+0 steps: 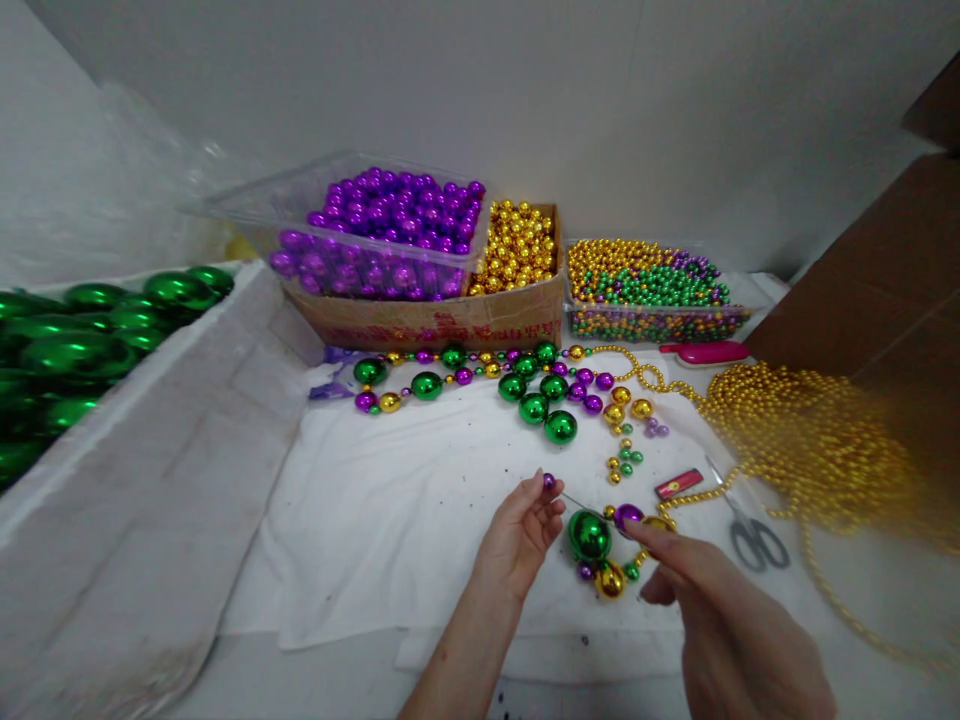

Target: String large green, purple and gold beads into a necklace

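Observation:
My left hand (517,530) pinches a small purple bead (549,481) between thumb and fingertips. A thin dark string (579,502) runs from there toward a larger purple bead (628,517). My right hand (727,595) is closed at that bead, gripping the strand beside a gold bead (660,524) partly behind the fingers. Just below the string lie a big green bead (589,535), a gold bead (610,578) and smaller purple and green beads. Loose green beads (560,427) and purple beads (592,404) are farther up the white cloth (360,530).
A finished-looking strand (426,385) lies across the back. Behind it stand a tub of purple beads (397,215), a cardboard box (420,322) and a mixed-bead tray (652,322). Scissors (759,545), a red lighter (678,485) and gold bead chain (795,430) sit right; green balls (75,350) left.

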{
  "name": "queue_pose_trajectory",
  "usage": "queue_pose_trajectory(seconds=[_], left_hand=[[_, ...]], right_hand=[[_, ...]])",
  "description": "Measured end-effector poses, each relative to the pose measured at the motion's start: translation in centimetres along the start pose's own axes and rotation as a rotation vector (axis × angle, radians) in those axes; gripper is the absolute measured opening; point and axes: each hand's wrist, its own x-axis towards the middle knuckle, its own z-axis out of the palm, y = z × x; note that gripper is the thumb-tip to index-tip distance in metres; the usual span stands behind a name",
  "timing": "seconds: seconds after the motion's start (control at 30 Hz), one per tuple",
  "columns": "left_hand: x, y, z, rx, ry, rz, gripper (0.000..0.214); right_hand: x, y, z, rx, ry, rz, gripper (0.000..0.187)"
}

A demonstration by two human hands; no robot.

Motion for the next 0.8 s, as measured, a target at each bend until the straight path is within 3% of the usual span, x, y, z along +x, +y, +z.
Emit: queue_pose_trajectory(seconds=[0.13,0.23,0.4,0.5,0.63,0.7,0.8], left_hand=[[-0.2,0.1,0.2,-0.025,-0.012,0.001,0.006],[-0.5,0.2,0.3,-0.083,-0.042,-0.022,0.007],[-1.4,0.0,0.8,-0.134,-0.181,-0.055,0.020],[-1.9,0.4,1.3,0.000,-0.249,0.104,0.014],[-3.1,2.8,2.6,0.316,-0.249,0.483,0.017],[-4.1,4.4,3.6,0.454,-0.248,0.653,0.016],[-5.4,6.2,5.3,0.590,-0.311,0.794,0.017]], right_hand=[[0.0,0.0,-0.4,-0.191,-0.097,-0.126,0.032],[0.2,0.1,-0.1,-0.141,-0.159,-0.213,0.038],[0.2,0.7,2.5,0.040,-0.084,-0.079,0.033],[0.8,1.6,4.2,0.188,-0.158,0.131,0.024],[3.9,2.3,4.0,0.445,-0.330,0.448,0.028],[6.0,1.9,2.9,0.500,-0.358,0.467,0.035],[8.7,0.3,1.8,0.404,-0.373,0.327,0.032]])
